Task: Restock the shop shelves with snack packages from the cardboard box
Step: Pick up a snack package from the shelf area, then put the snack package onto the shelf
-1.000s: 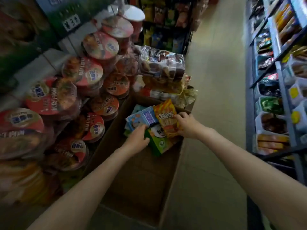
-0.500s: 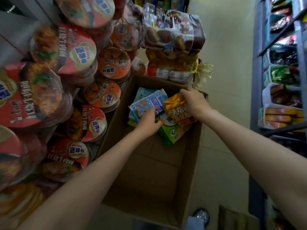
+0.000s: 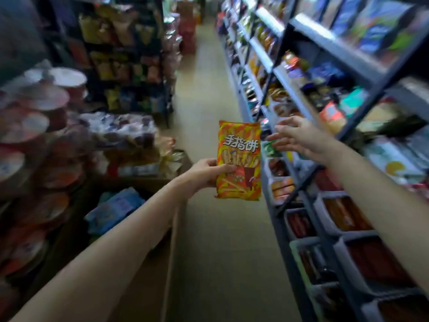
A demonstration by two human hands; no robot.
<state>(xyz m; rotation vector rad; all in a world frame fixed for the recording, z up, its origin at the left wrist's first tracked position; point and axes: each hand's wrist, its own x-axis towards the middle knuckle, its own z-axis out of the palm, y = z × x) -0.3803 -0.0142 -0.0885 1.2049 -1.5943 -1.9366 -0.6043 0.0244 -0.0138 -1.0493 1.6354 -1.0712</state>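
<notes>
On the left stand stacked noodle bowls (image 3: 41, 126). Beside them is the cardboard box (image 3: 167, 263) with blue packs (image 3: 116, 208) inside. The left hand (image 3: 205, 171) grips an orange snack pack (image 3: 239, 160) by its lower left edge, holding it upright over the aisle floor. The right hand (image 3: 299, 137) has its fingers spread, holds nothing, and reaches toward the shelves (image 3: 308, 180) on the right.

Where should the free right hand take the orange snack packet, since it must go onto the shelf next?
Judging by its pose, at the top edge. The orange snack packet stands upright, and the left hand grips its lower left side. The right hand, open beside it, could pinch the flat top seam from the right.
</notes>
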